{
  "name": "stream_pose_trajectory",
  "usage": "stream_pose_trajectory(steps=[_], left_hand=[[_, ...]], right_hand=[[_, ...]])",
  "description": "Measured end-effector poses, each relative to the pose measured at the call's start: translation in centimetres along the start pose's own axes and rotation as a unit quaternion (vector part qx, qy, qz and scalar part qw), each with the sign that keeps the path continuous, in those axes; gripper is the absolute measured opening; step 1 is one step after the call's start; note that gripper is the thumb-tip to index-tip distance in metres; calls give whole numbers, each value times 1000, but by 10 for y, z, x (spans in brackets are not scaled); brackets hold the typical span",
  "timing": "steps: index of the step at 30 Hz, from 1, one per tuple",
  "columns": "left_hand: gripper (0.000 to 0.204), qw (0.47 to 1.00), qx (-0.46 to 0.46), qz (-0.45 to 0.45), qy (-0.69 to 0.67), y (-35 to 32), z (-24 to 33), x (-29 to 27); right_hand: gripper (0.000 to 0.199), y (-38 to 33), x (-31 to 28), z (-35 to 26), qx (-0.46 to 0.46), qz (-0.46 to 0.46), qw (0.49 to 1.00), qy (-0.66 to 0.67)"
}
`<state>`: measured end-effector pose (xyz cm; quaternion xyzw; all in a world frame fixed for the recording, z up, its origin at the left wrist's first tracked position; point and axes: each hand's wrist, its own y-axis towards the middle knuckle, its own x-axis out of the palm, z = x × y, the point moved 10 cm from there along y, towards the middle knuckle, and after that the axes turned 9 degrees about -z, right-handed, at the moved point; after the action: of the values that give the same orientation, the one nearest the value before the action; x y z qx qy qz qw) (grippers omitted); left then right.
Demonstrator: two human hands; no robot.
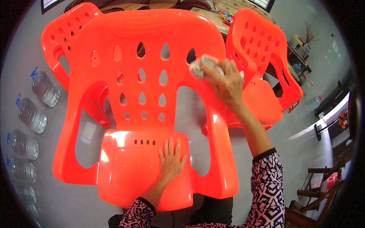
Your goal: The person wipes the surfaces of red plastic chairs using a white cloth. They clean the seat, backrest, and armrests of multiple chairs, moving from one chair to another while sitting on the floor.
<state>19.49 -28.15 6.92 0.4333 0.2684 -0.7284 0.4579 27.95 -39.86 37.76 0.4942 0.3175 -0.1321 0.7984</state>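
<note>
A glossy orange-red plastic armchair (125, 155) stands right in front of me, its backrest pierced by rows of drop-shaped holes. Flat on the seat, toward its right side, lies my left hand (172, 161) with the fingers spread and nothing in them. My right hand (227, 83) is up at the right edge of the backrest, closed around a crumpled whitish cloth (204, 67). The cloth is against the chair where the armrest joins the back, just below a drop-shaped hole; it is slightly blurred.
Similar chairs stand behind at the left (57, 38) and right (262, 91). Large clear water bottles (32, 114) line the floor at the left. A table (213, 17) is behind the chairs. Dark wooden furniture (319, 193) and a fan (342, 119) are at the right.
</note>
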Motion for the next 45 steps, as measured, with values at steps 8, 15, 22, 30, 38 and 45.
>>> stream_pose_trajectory(steps=[8,15,22,30,38,45], left_hand=[[71,1000,1,10,1,-4,-7,-7],[71,1000,-1,5,-29,-2,-4,-6],[73,1000,10,24,-3,-2,3,-5],[74,999,21,33,10,-4,6,-7],[71,998,23,52,-1,-2,0,-8],[74,999,14,39,4,-1,9,-4]], right_hand=[[22,7,17,-38,-77,-83,993,-39],[19,-53,-3,-77,-104,-295,932,182],[31,-1,5,-43,-110,-76,989,-62],[30,45,28,-53,-78,23,958,-275],[11,11,35,-63,-120,-146,980,-64],[36,49,-3,1,4,48,980,-192]])
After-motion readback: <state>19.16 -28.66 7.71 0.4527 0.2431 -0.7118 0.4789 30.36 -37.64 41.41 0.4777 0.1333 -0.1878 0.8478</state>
